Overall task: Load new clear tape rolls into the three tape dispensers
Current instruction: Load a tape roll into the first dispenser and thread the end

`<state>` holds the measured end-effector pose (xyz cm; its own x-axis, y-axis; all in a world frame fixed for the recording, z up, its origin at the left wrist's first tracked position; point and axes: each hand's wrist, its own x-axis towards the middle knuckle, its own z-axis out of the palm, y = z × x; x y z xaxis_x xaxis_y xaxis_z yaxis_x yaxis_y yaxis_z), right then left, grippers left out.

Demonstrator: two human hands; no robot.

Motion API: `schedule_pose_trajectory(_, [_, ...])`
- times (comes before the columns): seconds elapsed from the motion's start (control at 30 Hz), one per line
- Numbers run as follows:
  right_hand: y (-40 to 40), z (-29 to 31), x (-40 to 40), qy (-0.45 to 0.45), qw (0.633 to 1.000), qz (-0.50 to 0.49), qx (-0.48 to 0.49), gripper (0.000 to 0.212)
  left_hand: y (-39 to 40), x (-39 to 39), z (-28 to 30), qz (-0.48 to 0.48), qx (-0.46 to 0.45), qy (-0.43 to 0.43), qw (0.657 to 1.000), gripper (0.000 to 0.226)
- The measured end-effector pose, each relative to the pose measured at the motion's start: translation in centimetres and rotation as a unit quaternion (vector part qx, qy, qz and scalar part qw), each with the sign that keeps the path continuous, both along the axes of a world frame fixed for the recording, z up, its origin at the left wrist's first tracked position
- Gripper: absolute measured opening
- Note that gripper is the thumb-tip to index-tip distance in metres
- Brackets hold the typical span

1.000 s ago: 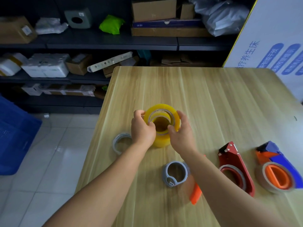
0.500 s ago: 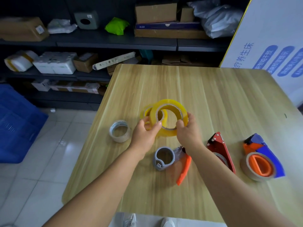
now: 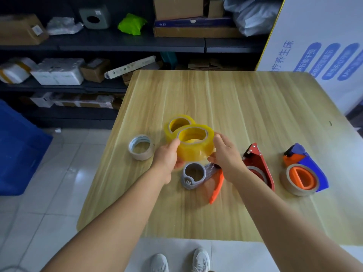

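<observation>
Light wood-grain surface [image 3: 235,99] with rounded corners, glossy pale tiled floor [image 3: 49,183] left of it, dark shelving [image 3: 117,46] behind its far edge holding cardboard boxes [image 3: 177,7] and white foam packages [image 3: 59,70], blue crate [image 3: 17,150] at left, white printed board [image 3: 324,46] beyond the far right corner

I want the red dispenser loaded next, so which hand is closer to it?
Right. The right hand grips the yellow tape roll just left of the red dispenser; the left hand grips the roll's far side, farther away.

top yellow tape roll [image 3: 194,144] lifted off the stack, carried nearer by both hands, lower roll [image 3: 177,125] uncovered
</observation>
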<state>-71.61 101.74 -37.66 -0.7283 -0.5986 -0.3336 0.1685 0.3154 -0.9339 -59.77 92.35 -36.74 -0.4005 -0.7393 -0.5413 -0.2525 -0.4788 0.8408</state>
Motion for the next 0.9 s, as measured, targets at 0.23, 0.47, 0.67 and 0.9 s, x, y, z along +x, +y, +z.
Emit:
schedule_pose_trajectory(0.23, [0.4,1.8,1.0,0.077,0.992,0.087,-0.050,0.039,-1.6,1.1,1.3,-0.029,0.052,-0.019,0.998,0.036])
schedule_pose_trajectory(0.47, [0.6,3.3,1.1,0.174,0.971,0.160,-0.038,0.029,-2.5,1.2,3.2,-0.065,0.018,-0.064,0.996,0.045])
schedule_pose_trajectory(0.67, [-0.1,3.6,2.0,0.073,0.989,0.124,-0.039,0.064,-2.3,1.7,4.4,-0.140,0.022,-0.072,0.987,0.067])
schedule_pose_trajectory(0.9, [0.6,2.6,1.9,-0.106,0.993,0.012,-0.052,0.046,-1.7,2.5,3.3,-0.285,-0.179,-0.022,0.941,0.076])
